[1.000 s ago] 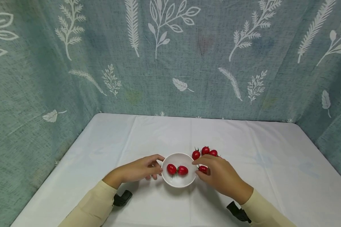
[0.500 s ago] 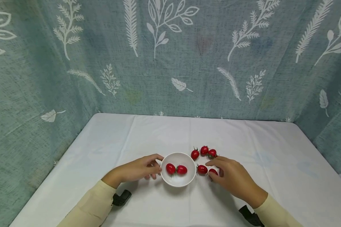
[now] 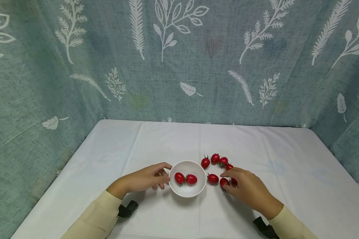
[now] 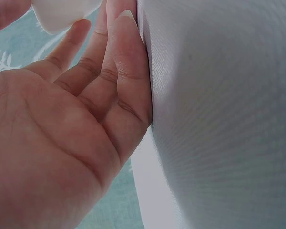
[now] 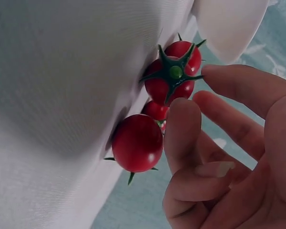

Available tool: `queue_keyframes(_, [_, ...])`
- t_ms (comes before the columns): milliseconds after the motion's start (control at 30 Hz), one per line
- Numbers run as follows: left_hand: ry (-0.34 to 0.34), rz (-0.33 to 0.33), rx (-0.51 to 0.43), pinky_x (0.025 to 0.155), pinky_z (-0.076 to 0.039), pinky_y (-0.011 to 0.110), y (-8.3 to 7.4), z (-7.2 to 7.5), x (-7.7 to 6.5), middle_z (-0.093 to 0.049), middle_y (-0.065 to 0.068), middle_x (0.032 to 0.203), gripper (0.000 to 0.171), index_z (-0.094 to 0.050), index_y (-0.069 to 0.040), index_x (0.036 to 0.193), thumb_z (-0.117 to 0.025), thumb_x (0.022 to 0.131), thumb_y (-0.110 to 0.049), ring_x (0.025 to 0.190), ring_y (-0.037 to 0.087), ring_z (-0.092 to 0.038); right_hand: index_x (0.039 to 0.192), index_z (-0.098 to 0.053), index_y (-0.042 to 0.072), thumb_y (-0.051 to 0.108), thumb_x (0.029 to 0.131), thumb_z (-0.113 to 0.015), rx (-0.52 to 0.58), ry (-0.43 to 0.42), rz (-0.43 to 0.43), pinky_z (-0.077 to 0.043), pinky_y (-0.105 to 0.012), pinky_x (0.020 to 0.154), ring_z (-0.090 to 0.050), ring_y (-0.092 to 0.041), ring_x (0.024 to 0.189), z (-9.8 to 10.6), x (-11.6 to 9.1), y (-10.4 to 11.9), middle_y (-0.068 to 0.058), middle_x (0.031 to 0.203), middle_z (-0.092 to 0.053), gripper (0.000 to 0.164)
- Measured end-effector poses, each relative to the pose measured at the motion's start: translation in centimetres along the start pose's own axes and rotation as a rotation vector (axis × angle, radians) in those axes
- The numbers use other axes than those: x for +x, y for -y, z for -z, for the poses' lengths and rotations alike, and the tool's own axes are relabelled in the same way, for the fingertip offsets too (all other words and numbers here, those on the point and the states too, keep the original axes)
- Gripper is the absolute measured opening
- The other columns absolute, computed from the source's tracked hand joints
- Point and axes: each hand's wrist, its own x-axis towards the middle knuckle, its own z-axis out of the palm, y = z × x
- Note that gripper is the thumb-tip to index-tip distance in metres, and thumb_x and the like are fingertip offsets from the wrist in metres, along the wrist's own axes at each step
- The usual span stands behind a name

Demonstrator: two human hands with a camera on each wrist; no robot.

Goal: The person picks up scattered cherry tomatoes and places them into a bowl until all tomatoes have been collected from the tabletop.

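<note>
In the head view, a white bowl with two cherry tomatoes in it stands mid-table. My left hand rests its thumb and index finger at the bowl's left side. In the left wrist view, the left hand's other fingers lie loosely extended along the cloth. To the right of the bowl, my right hand hovers with thumb and fingers spread about a cherry tomato. In the right wrist view, this green-topped tomato lies by the fingertips; no firm pinch shows.
Several more cherry tomatoes lie on the white cloth right of the bowl, one close to its rim and another partly behind the right hand. A patterned blue-green curtain hangs behind and beside the table.
My right hand has moved right from the bowl's rim to a tomato farther out, uncovering the tomato beside the bowl. The left hand and the bowl have stayed in place.
</note>
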Motion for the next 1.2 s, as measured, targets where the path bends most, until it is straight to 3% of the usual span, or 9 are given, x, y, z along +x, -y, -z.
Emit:
queue_keyframes(300, [-0.007,0.006,0.004,0.077,-0.053,0.035,-0.01,-0.05,0.0,-0.065,0.009,0.108,0.04,-0.051,-0.019,0.137,-0.059,0.101,-0.034,0.091,0.021,-0.064,0.104,-0.076,0.022,0.019,0.077,-0.087,-0.027,0.044,-0.058,-0.045,-0.024,0.061,-0.052,-0.009,0.074,-0.17,0.12,-0.04,0.007,0.092,-0.066,0.03])
queue_keyframes(533, [-0.007,0.003,0.011,0.077,-0.053,0.034,0.11,-0.04,0.01,-0.065,0.009,0.108,0.04,-0.051,-0.018,0.137,-0.058,0.101,-0.033,0.091,0.021,-0.064,0.104,-0.076,0.021,0.019,0.077,-0.087,-0.039,0.046,-0.052,-0.043,-0.024,0.059,-0.05,-0.009,0.071,-0.36,0.08,-0.15,0.009,0.084,-0.062,0.029])
queue_keyframes(767, [-0.011,-0.003,0.006,0.078,-0.052,0.036,0.18,-0.07,0.04,-0.065,0.009,0.107,0.039,-0.052,-0.02,0.136,-0.059,0.1,-0.034,0.091,0.022,-0.064,0.106,-0.076,0.02,0.019,0.076,-0.087,-0.045,0.046,-0.049,-0.045,-0.024,0.061,-0.051,-0.009,0.072,-0.41,-0.01,-0.21,0.006,0.093,-0.069,0.032])
queue_keyframes(1200, [-0.012,0.007,0.009,0.079,-0.052,0.036,0.12,-0.1,0.03,-0.065,0.007,0.106,0.038,-0.052,-0.02,0.136,-0.059,0.1,-0.034,0.091,0.022,-0.064,0.105,-0.076,0.02,0.018,0.074,-0.088,-0.047,0.048,-0.048,-0.047,-0.025,0.064,-0.052,-0.008,0.073,-0.5,0.0,-0.25,0.007,0.093,-0.071,0.033])
